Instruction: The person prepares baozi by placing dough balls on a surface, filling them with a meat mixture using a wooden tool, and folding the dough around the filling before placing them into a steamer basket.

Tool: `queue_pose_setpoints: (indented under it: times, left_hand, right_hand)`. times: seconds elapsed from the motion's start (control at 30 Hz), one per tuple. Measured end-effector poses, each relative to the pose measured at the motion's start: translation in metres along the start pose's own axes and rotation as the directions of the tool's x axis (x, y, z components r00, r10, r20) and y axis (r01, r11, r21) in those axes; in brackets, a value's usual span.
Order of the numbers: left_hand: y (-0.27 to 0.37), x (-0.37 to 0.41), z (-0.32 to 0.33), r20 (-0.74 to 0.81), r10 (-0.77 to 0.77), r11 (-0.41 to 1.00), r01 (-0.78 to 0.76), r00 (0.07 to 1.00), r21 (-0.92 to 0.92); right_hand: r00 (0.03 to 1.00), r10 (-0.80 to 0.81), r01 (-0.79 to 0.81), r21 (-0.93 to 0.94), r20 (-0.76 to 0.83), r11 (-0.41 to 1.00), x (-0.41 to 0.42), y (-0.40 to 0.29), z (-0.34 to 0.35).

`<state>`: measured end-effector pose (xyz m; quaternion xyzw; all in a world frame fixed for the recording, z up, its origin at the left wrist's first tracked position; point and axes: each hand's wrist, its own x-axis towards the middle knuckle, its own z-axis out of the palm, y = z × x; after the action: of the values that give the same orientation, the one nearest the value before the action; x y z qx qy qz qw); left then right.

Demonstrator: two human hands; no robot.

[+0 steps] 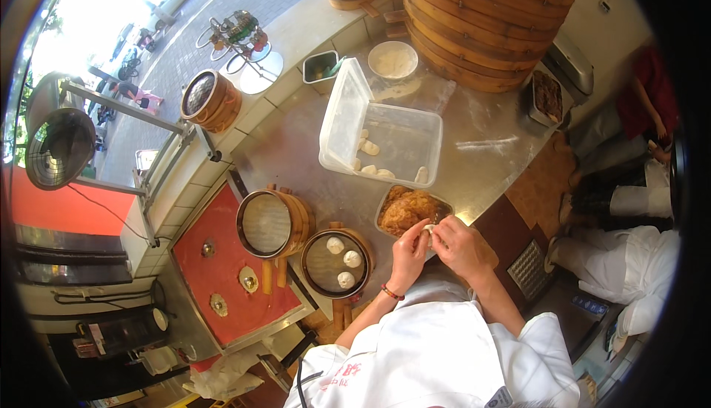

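Low in front of my body, a small piece of pale dough [428, 230] is pinched between both hands. My left hand [411, 252] has its thumb and fingers on the dough from the left. From the other side, my right hand [460, 245] grips its edge with bent fingers, which hide much of it. Just beyond my fingertips is a metal tray of orange-brown filling [406, 209]. To the left, a round bamboo steamer [322, 269] holds three pleated buns [351, 259]. Past the filling, a clear plastic box [408, 135] with a raised lid contains several dough pieces [369, 147].
Another bamboo steamer [266, 224] stands by a red stove top [211, 258]. Tall stacked steamers [489, 19] rise at the back, beside a bowl of flour [392, 60]. A tray of dark filling [544, 96] sits at the right edge. People in white clothing [611, 269] are at right.
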<state>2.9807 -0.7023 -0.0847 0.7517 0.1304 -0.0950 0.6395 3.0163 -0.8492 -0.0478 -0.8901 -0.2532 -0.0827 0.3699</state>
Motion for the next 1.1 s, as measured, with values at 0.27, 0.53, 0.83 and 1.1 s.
queue_pose_setpoints:
  times: [0.27,0.53,0.83,1.1]
  left_hand:
    - [0.003,-0.003,0.006,-0.046,0.332,0.928,-0.317,0.942,0.196]
    - [0.015,-0.001,0.006,0.152,-0.073,0.643,0.163,0.986,-0.748]
    - [-0.012,0.008,0.022,0.127,-0.145,0.679,0.192,0.981,-0.709]
    - [-0.016,0.009,0.016,0.118,-0.158,0.759,0.197,0.98,-0.621]
  right_hand:
    - [0.999,0.009,-0.01,0.035,0.035,0.999,-0.005,0.005,0.002]
    - [0.933,0.359,-0.341,0.319,0.001,0.884,-0.001,-0.008,-0.009]
    - [0.97,0.24,-0.219,0.28,-0.044,0.935,-0.005,-0.006,0.005]
    - [0.983,0.181,-0.176,0.202,-0.008,0.964,0.0,-0.011,0.002]
